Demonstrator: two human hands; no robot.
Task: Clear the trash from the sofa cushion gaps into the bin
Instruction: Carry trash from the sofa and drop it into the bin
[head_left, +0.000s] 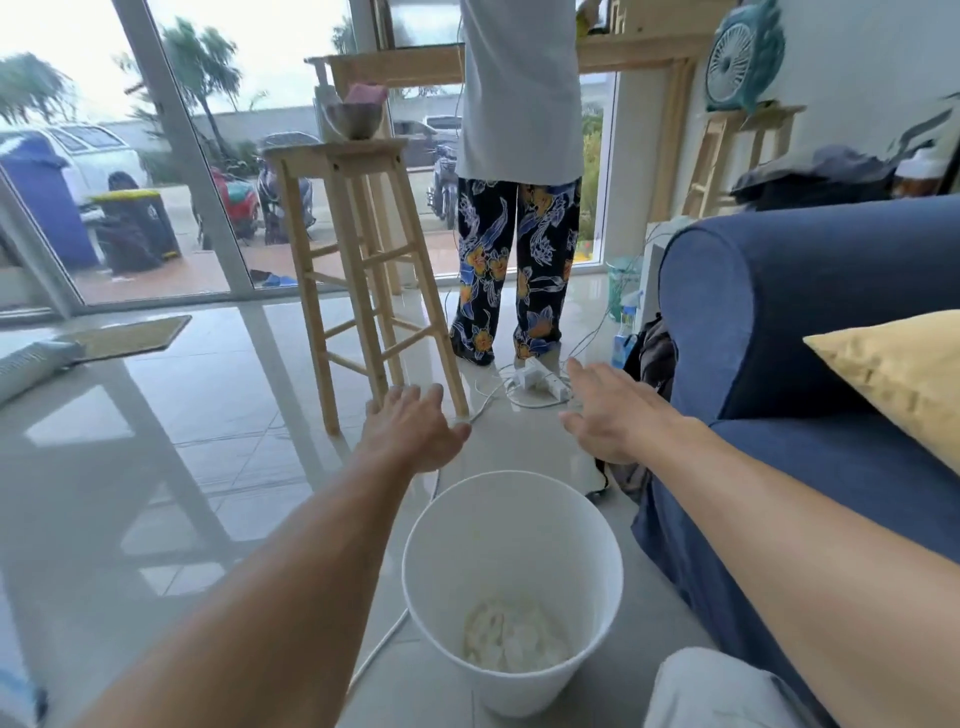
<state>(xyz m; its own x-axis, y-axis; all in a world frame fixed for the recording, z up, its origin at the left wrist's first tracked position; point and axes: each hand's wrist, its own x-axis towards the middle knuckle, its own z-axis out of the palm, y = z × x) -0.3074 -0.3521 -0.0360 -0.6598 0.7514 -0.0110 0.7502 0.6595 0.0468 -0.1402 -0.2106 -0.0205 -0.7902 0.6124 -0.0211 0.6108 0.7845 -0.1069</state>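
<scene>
A white round bin (511, 540) stands on the tiled floor between my forearms, with crumpled pale paper (511, 639) at its bottom. My left hand (413, 431) stretches forward beyond the bin's far rim, fingers straight and holding nothing. My right hand (605, 410) reaches forward to the right of it, fingers spread and also holding nothing. The blue sofa (810, 322) fills the right side, its armrest and seat cushion in view. The cushion gaps are not visible from here.
A yellow pillow (898, 374) lies on the sofa. A tall wooden stool (363, 270) stands ahead, a person (519, 208) behind it. A white power strip (540, 382) with cables lies on the floor. A dark bag (649, 353) leans by the armrest.
</scene>
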